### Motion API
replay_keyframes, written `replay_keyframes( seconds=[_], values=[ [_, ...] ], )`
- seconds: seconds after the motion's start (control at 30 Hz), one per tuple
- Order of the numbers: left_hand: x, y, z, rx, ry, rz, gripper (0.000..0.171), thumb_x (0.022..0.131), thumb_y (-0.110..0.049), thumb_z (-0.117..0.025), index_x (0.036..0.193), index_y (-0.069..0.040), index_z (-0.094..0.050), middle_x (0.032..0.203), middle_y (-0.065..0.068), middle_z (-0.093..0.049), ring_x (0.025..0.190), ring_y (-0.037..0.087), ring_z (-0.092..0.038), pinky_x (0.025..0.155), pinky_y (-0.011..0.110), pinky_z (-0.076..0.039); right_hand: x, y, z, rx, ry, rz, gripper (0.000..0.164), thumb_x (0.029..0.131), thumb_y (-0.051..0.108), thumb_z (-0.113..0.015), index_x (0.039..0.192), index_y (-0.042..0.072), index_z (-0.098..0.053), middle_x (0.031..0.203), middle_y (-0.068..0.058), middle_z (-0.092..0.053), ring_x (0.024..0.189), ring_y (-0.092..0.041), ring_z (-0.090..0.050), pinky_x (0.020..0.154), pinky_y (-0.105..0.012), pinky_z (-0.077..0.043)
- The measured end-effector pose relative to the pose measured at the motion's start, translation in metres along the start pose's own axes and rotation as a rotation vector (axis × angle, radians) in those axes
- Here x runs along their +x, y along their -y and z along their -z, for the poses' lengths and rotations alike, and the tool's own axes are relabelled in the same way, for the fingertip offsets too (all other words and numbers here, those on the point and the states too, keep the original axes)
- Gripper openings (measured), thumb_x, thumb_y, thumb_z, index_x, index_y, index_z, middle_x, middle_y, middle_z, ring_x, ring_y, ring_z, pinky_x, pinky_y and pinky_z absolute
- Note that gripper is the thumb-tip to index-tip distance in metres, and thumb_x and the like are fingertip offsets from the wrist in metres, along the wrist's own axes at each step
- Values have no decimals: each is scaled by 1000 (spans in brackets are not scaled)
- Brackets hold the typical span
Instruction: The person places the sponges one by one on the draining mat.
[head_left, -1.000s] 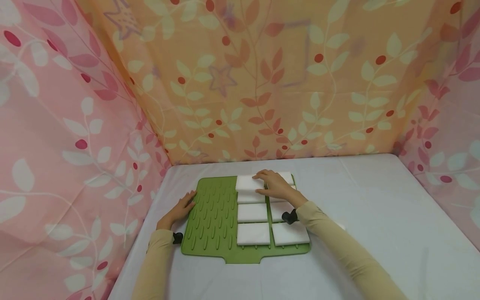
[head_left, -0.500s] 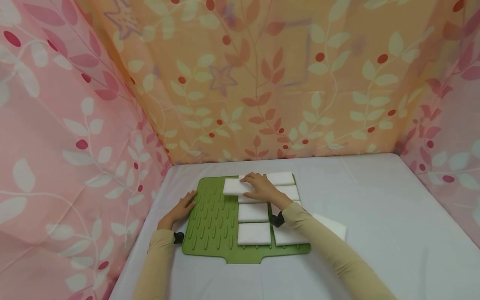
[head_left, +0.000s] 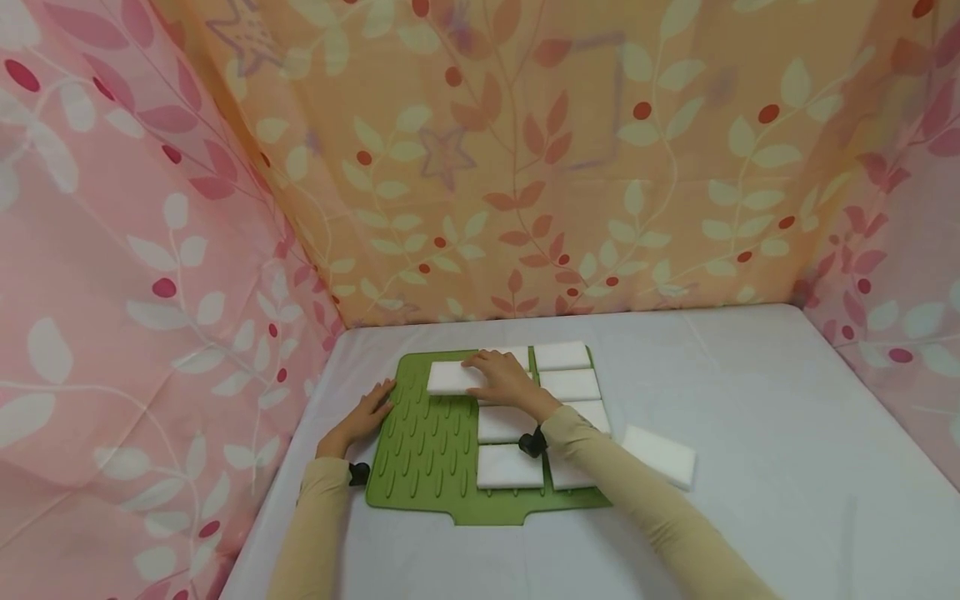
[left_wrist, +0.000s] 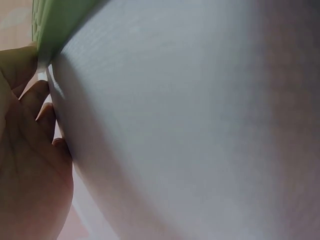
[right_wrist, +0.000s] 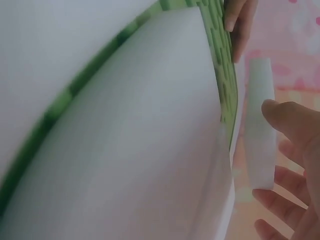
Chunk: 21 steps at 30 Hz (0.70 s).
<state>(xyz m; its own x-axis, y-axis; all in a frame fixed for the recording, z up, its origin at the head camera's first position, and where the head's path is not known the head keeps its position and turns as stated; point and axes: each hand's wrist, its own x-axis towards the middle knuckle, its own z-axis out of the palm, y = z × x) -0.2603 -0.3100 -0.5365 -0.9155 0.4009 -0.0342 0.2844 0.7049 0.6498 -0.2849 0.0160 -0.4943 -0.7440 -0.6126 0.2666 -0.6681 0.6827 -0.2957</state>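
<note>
My right hand [head_left: 506, 382] pinches a white sponge [head_left: 447, 378] between thumb and fingers, close over the upper left of a green ridged drying mat [head_left: 427, 454]. In the right wrist view this sponge [right_wrist: 260, 125] is seen edge-on, the thumb [right_wrist: 287, 117] on its near side and fingertips at its lower end. Several more white sponges lie flat on the mat's right half in two columns, among them one at the front [head_left: 510, 467]. My left hand [head_left: 363, 419] rests with extended fingers on the mat's left edge. Seen from the left wrist, the thumb [left_wrist: 19, 65] touches the green rim.
One more white sponge [head_left: 658, 457] lies on the white tabletop [head_left: 750, 400], right of the mat and beside the right sleeve [head_left: 630, 492]. Floral cloth [head_left: 480, 192] walls the table at the back and both sides.
My right hand has carried the white sponge leftward from above the left column to over the ridges at the mat's upper left. The left hand has stayed at the mat's edge.
</note>
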Motion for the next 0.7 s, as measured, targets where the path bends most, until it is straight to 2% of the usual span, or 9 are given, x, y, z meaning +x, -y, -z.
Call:
replay_keyframes(
  seconds=[0.3,0.47,0.7],
  values=[
    [0,-2,-1,-3,8,16,52,100,-12,-38,146,3,-19,150,29,-11,138,46,-1,108,62,5,8,11,-13,-20,41,-21,50,85,46,-62,128,21,-55,128,0,-55,113,-21,-54,92,-44,-41],
    [0,-2,1,0,6,16,52,100,-13,-39,146,3,-19,150,29,-12,138,47,-2,108,62,4,11,12,-22,-12,38,-21,49,86,46,-62,128,21,-55,129,0,-54,113,-20,-54,93,-44,-41],
    [-1,-2,2,-9,9,15,52,100,-11,-39,146,3,-19,150,29,-12,138,46,-2,108,62,4,16,13,-28,-11,86,-43,49,85,47,-62,128,23,-54,130,2,-53,115,-19,-53,95,-44,-39]
  ],
)
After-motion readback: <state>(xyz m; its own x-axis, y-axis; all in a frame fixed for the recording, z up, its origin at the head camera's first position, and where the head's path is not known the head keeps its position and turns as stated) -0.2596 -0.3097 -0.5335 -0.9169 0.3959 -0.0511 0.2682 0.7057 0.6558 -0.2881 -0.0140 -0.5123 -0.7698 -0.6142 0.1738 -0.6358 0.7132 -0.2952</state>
